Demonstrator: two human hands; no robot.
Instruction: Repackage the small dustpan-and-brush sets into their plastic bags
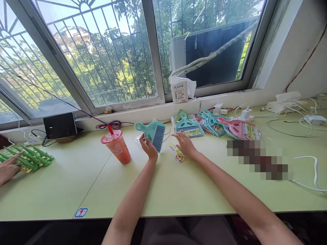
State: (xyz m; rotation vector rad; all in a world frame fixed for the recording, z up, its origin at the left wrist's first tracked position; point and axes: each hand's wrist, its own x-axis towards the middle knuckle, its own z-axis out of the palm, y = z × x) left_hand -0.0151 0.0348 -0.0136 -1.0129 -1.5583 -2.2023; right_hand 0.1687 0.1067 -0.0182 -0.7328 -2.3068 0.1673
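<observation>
My left hand is wrapped round a teal mini dustpan-and-brush set, holding it tilted above the table. Its grey-blue bristles face right and the looped handle points left. To the right, my right hand has its fingers stretched out toward the left, holding nothing that I can see. Beneath and beside those fingers lie printed label cards in yellow, white and red; whether the fingertips touch them I cannot tell. Just beyond this hand rests a green dustpan-and-brush set with a yellow label.
Teal packaged sets and a pink set lie at the back right, near white cables. A red drink cup with a straw stands left. Another person's hand touches green pointed pieces. A tablet stands behind.
</observation>
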